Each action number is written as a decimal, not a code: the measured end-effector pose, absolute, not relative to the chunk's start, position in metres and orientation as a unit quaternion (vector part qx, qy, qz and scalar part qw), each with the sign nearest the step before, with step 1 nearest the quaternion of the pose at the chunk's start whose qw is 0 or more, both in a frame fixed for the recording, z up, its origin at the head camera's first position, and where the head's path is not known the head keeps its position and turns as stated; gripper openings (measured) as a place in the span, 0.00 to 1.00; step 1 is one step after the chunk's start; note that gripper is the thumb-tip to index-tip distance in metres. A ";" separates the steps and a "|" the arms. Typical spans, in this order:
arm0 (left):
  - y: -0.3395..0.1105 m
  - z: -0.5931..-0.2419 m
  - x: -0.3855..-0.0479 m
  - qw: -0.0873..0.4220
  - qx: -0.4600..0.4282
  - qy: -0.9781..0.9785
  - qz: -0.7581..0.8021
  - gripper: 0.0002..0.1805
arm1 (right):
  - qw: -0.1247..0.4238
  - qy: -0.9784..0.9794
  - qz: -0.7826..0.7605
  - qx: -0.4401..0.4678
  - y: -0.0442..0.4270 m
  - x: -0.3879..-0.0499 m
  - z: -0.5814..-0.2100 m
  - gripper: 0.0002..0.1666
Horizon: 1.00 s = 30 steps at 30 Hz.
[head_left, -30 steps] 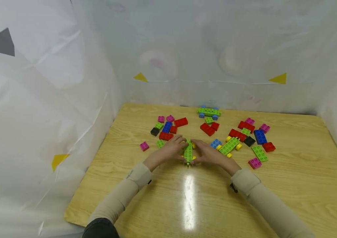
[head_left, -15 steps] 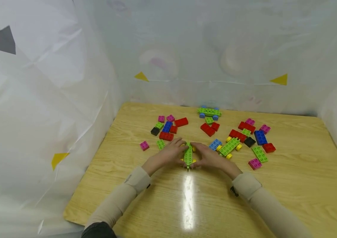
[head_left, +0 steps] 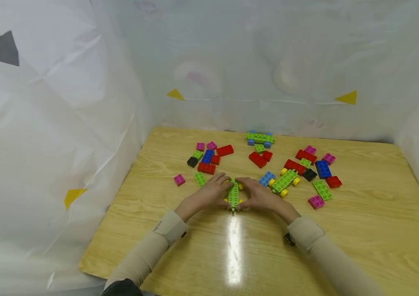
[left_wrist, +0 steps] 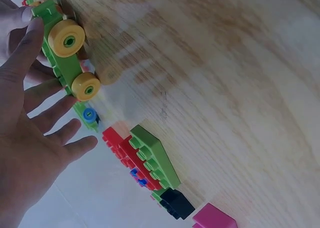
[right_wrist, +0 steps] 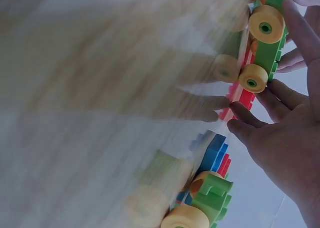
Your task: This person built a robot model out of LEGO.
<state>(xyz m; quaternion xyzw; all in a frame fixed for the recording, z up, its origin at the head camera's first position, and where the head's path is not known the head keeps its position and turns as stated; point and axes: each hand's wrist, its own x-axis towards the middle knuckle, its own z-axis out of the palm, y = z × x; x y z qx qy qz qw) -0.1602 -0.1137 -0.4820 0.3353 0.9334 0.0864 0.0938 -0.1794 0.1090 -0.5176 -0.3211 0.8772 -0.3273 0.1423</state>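
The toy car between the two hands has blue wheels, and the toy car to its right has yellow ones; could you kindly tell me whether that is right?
Not quite: the wheels of the toy car between the left hand and the right hand are yellow, not blue, as the left wrist view shows. The other toy car, to its right, does have yellow wheels.
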 end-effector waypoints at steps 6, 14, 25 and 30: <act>-0.114 -0.486 -0.158 0.104 0.326 0.935 0.097 0.42 | 0.129 0.875 -0.333 -0.326 0.109 -0.176 -0.521 0.57; -0.113 -0.487 -0.152 0.117 0.317 0.933 0.122 0.41 | 0.120 0.872 -0.347 -0.325 0.110 -0.169 -0.521 0.56; -0.108 -0.485 -0.144 0.107 0.322 0.930 0.144 0.42 | 0.119 0.871 -0.350 -0.324 0.114 -0.162 -0.519 0.56; -0.107 -0.489 -0.143 0.106 0.321 0.930 0.146 0.42 | 0.119 0.869 -0.353 -0.324 0.117 -0.160 -0.519 0.56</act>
